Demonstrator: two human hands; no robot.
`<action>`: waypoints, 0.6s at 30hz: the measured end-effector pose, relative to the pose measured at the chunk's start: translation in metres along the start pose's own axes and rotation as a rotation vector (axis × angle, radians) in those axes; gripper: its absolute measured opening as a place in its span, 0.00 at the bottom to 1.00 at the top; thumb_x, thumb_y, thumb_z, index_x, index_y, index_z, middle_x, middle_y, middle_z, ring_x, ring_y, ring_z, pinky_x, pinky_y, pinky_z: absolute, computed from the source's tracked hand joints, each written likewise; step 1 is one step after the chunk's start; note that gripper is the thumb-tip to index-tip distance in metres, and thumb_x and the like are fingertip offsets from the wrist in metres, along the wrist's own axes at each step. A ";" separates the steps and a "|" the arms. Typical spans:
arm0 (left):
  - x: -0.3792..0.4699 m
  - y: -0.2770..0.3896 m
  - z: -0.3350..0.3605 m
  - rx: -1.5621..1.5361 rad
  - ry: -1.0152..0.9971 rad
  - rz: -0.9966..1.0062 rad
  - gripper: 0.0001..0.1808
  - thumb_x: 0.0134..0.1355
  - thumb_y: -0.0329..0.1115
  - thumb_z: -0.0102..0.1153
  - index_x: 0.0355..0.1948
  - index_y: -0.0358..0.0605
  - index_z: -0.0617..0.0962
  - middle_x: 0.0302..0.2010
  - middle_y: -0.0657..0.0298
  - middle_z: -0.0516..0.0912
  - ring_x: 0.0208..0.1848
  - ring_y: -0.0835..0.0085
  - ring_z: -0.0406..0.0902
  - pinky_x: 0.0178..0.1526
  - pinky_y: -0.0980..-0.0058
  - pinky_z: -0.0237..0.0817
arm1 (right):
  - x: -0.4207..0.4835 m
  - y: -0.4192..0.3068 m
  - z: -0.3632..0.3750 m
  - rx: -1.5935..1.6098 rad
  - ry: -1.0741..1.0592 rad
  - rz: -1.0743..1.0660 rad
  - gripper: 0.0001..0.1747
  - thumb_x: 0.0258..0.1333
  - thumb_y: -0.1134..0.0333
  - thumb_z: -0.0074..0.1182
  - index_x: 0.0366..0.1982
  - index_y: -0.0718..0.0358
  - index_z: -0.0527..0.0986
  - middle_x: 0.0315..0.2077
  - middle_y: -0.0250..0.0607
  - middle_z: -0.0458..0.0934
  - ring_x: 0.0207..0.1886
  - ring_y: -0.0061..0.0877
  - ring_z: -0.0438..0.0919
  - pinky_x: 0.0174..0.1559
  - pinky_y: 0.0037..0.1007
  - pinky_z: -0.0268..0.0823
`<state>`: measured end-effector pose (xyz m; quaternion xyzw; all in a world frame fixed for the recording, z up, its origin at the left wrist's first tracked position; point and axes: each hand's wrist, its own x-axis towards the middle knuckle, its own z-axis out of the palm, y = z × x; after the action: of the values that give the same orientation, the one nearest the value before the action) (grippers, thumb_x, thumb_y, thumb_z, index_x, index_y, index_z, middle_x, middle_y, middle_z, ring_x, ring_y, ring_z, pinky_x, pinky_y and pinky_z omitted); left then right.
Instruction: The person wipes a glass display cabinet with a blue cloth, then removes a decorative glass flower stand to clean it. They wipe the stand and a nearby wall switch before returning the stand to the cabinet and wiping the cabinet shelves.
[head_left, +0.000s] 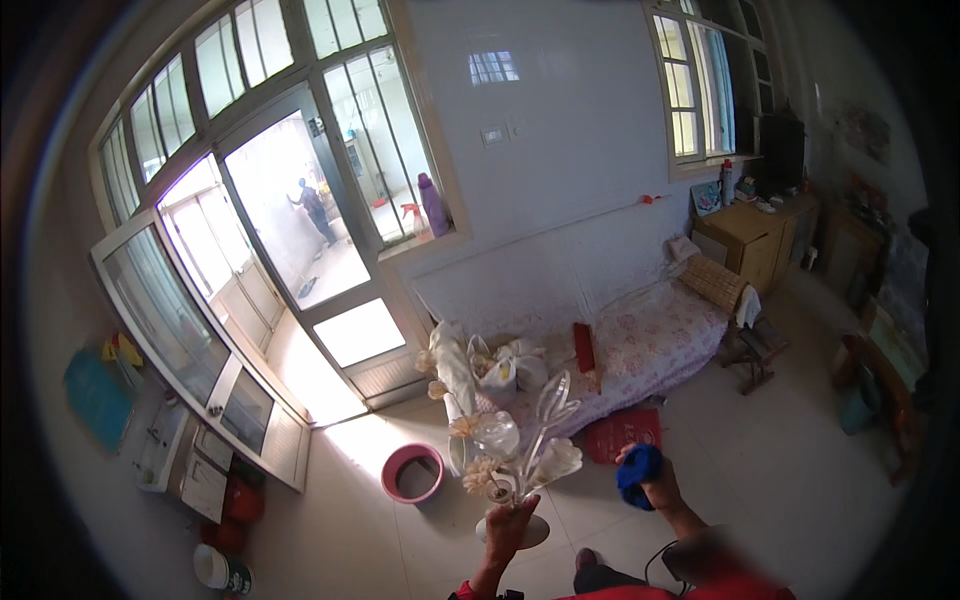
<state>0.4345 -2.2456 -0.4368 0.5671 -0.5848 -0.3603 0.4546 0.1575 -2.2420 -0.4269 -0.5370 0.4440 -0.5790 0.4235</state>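
My left hand (510, 520) grips the neck of a pale vase (534, 532), whose wide rounded base shows below the fist. Out of the vase rise artificial flowers (495, 442), with translucent white petals, beige fluffy heads and a clear looped leaf shape. To the right, my right hand (661, 487) is closed around a bunched blue cloth (638, 476). The cloth is held in the air, apart from the vase and flowers. Part of the vase is hidden by my left hand.
A pink basin (412, 474) stands on the tiled floor left of the vase. Ahead are a bed (637, 330) with a floral cover, plastic bags (499, 371) and a red bag (622, 436). The glazed door (202, 322) stands ajar; a person (313, 210) shows beyond glass. A wooden cabinet (757, 240) is far right.
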 end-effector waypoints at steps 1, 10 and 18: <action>0.028 0.002 0.001 -0.063 0.025 -0.001 0.16 0.57 0.43 0.64 0.24 0.39 0.80 0.13 0.60 0.74 0.18 0.80 0.65 0.22 0.68 0.57 | 0.035 0.005 0.002 0.095 0.022 -0.058 0.19 0.51 0.78 0.54 0.47 0.62 0.73 0.41 0.34 0.78 0.45 0.19 0.75 0.50 0.24 0.67; 0.266 -0.001 -0.010 -0.068 0.180 -0.007 0.15 0.53 0.37 0.66 0.19 0.38 0.78 0.12 0.66 0.72 0.16 0.81 0.67 0.21 0.73 0.58 | 0.407 0.013 0.027 -0.264 -0.039 -0.376 0.23 0.53 0.74 0.54 0.53 0.60 0.70 0.46 0.42 0.77 0.50 0.28 0.76 0.54 0.28 0.65; 0.455 -0.022 -0.015 -0.154 0.177 -0.013 0.17 0.54 0.40 0.66 0.16 0.39 0.77 0.11 0.67 0.70 0.17 0.83 0.66 0.20 0.72 0.57 | 0.659 0.043 0.053 -0.396 0.204 -0.587 0.22 0.53 0.82 0.47 0.51 0.61 0.70 0.46 0.44 0.76 0.50 0.32 0.75 0.54 0.30 0.64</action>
<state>0.4815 -2.6971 -0.3971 0.5640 -0.5092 -0.3556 0.5442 0.1681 -2.8929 -0.3049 -0.6525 0.4144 -0.6292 0.0809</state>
